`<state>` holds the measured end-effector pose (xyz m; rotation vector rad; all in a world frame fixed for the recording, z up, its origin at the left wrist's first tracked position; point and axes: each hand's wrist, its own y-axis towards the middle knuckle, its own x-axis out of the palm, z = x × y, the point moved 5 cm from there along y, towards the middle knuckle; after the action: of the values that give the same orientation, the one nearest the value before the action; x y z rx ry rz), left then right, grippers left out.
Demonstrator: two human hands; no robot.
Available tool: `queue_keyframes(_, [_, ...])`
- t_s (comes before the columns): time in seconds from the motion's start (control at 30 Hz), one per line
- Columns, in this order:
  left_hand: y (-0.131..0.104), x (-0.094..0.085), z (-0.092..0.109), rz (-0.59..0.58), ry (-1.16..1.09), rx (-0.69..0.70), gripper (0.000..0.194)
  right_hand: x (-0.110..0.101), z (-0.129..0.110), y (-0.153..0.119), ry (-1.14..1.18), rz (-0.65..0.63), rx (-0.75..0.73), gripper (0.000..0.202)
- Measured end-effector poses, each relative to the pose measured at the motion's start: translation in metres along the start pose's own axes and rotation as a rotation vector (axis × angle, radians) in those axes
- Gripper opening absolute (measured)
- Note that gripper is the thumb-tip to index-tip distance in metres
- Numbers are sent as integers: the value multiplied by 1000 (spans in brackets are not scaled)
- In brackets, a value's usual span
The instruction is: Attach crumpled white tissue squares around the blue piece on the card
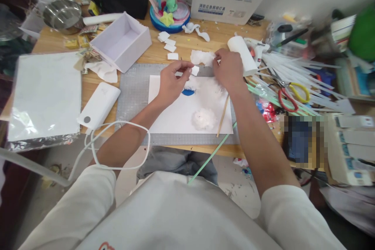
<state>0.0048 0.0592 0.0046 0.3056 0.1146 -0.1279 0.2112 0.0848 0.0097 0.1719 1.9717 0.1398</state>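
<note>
My left hand (172, 84) is closed in a pinch, with a small white square (195, 71) at its fingertips. Bent fingers of my right hand (229, 68) grip the right end of a torn white cotton piece (200, 58). Below both hands lies a white sheet of paper (170, 119). On it sit a round fluffy cotton tuft (204, 119), a blue shape (188, 92) partly covered with white fluff, and a thin wooden stick (223, 115). More fluff beside my right wrist looks blurred. Several small white squares (170, 47) lie beyond my left hand.
Under the paper is a grey cutting mat (131, 90). A white power bank (101, 105) with a looped cable lies left, near an open white box (121, 41). To the right are a white roll (242, 55), scissors (293, 95), a glue gun (259, 50) and clear sticks (304, 74).
</note>
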Motion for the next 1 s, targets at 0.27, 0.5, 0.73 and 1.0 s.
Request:
queue_keyframes(0.27, [-3,1,1,-4,41,17,15,-11,-16,-9,-149,166,74,14])
queue_keyframes(0.5, [-4,2,2,-8,63,35,14,-11,-19,-12,-157,99,99,37])
queue_keyframes(0.73, [-4,2,2,8,69,50,13,-21,-27,-17,-183,129,62,41])
queue_keyframes(1.0, [-4,3,4,4,91,50,13,-27,-28,-21,66,265,12,26])
